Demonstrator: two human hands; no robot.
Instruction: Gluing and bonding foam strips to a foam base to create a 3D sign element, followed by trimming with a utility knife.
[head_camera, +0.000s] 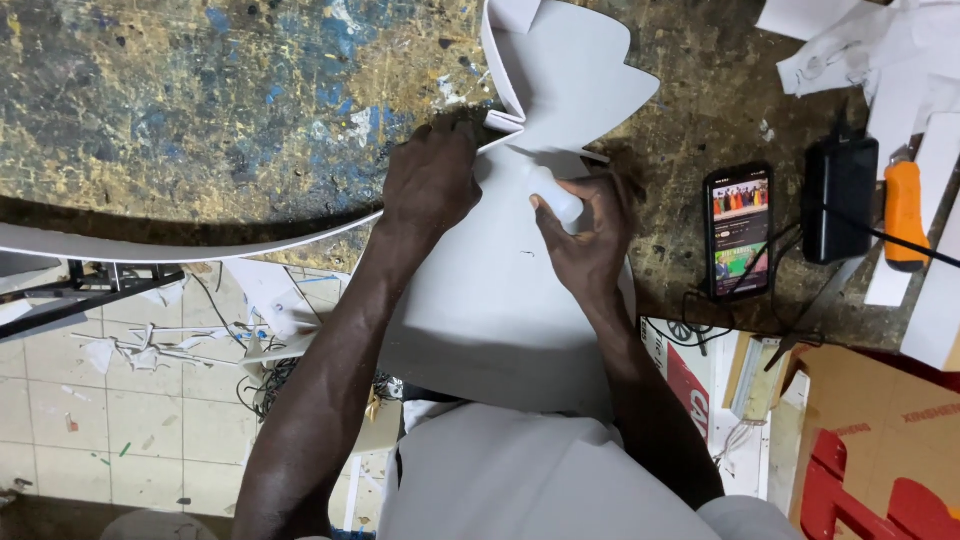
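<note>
Beside us lay a phone (739, 232), a black charger (840, 198) and an orange knife (904, 213). Our left hand (432, 180) pinched the white strip (190, 247) against the white sheet (500, 300) on the bench (200, 100); our right hand (585, 232) curled around a small bottle (555, 195).

A flat white cut-out sheet (500, 300) lies over the table edge, a thin white strip (200, 245) curving leftward.
</note>
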